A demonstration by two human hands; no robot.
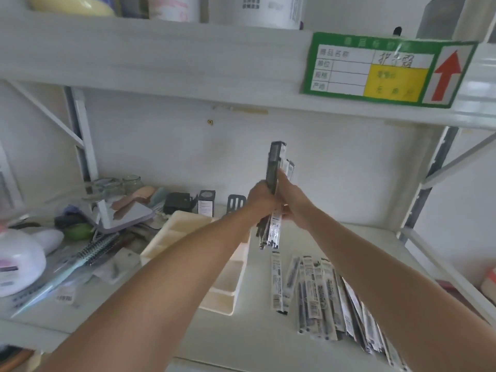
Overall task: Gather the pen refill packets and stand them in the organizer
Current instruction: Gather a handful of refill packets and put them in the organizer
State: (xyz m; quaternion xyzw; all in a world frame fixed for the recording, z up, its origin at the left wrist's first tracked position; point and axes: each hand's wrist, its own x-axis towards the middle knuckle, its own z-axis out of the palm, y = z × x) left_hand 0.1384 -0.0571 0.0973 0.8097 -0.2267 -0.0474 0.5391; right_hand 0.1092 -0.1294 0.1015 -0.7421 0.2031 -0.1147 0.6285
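While both hands meet in front of the chest, a bundle (273, 200) of refill packets stands nearly upright between them, its long axis running top to bottom with the top leaning slightly away from the person. The left hand (261, 198) wraps the bundle's middle from the left, fingers closed around it; the right hand (291, 201) presses from the right, fingers closed on the same packets, seemingly squaring the edges. Both forearms reach forward and up, converging at the bundle.

The organizer (171, 238), a cream tray with dividers, lies on the shelf (257, 345) below and to the left of the hands, partly hidden by the left forearm. So the bundle hangs above the organizer's right end, and the left hand is nearer to it. More packets (319, 291) lie fanned flat on the shelf below and to the right, under the right forearm, not yet gathered. Lowering the bundle down-left, kept upright, would likely seat it in a compartment.
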